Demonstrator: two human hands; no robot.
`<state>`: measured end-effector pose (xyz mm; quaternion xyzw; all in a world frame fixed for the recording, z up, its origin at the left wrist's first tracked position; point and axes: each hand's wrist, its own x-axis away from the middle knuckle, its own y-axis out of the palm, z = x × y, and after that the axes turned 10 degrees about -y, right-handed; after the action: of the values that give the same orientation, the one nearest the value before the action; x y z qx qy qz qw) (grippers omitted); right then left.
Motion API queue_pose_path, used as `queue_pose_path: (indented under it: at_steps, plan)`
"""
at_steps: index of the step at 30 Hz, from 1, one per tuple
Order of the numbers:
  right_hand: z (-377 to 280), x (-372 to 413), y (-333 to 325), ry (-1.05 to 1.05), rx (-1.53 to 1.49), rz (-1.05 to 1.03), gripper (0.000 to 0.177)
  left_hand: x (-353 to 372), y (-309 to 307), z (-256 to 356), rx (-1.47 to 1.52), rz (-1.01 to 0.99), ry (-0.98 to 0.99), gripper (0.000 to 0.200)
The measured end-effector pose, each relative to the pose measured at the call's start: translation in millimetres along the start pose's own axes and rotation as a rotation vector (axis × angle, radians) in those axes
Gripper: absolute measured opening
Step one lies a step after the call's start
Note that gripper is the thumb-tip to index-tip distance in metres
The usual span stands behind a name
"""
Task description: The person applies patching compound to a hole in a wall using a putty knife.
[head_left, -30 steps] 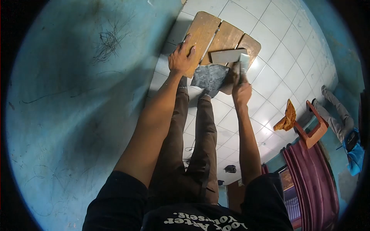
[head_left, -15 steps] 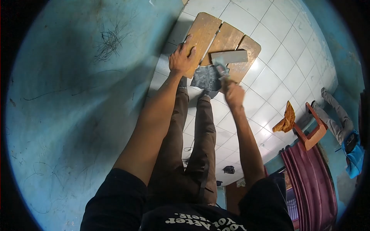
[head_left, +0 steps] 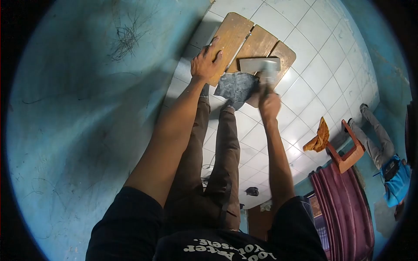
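Note:
My left hand (head_left: 205, 65) lies with its fingers spread on the leftmost plank of a slatted wooden stool or small table (head_left: 230, 32). My right hand (head_left: 270, 105) is wrapped round the handle of a hand tool with a broad pale head (head_left: 268, 71), blurred by motion. That head overlaps the right part of a flat grey rectangular block (head_left: 252, 65), which rests across the planks. A worn dark grey sheet (head_left: 236, 87) drapes over the near edge of the wood, left of the tool.
White floor tiles (head_left: 322, 56) surround the wood, and a blue wall (head_left: 78, 130) rises at left. At right are an orange-red chair-like frame (head_left: 350, 158), an orange-brown cloth (head_left: 320, 137), a maroon curtain (head_left: 339, 200) and another person (head_left: 379, 135). A small dark item (head_left: 252, 191) lies on the floor.
My right hand and the tool have moved to the right, bringing the pale head from the block's left part to its right part. My left hand stays on the plank.

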<state>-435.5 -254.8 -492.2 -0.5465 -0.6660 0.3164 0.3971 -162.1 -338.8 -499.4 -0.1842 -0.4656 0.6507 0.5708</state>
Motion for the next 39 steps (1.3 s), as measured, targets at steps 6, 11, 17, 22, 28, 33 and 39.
queue_pose_path:
  at_steps: [6, 11, 17, 22, 28, 33, 39]
  plan:
    - [-37.3, -13.3, -24.3, 0.031, 0.011, -0.144, 0.031, -0.2, 0.8, -0.8, -0.03, 0.018, -0.001, 0.056]
    - [-46.6, -16.8, -32.1, 0.181, -0.112, 0.071, 0.03, 1.1, 1.4, -0.7, -0.021, 0.009, 0.004, 0.057]
    - [-32.4, -2.5, -17.7, 0.073, -0.06, -0.139, 0.035, 0.0, 3.3, -3.5, -0.007, 0.028, 0.019, 0.058]
    - [-39.1, -14.4, -33.1, 0.046, 0.053, -0.28, 0.029, 3.6, 5.0, -3.8, -0.017, 0.011, 0.0, 0.059]
    - [-11.7, 2.9, -0.2, 0.005, 0.015, -0.215, 0.04, 0.8, 2.2, -2.7, 0.007, 0.002, 0.0, 0.059]
    - [-41.3, -10.0, -19.9, 0.312, -0.054, -0.161, 0.036, 1.3, -0.5, -2.3, -0.02, 0.006, -0.011, 0.059]
    - [-62.5, -14.9, -22.6, 0.205, -0.011, -0.196, 0.036, -1.9, -0.8, -1.9, -0.05, -0.013, -0.029, 0.059]
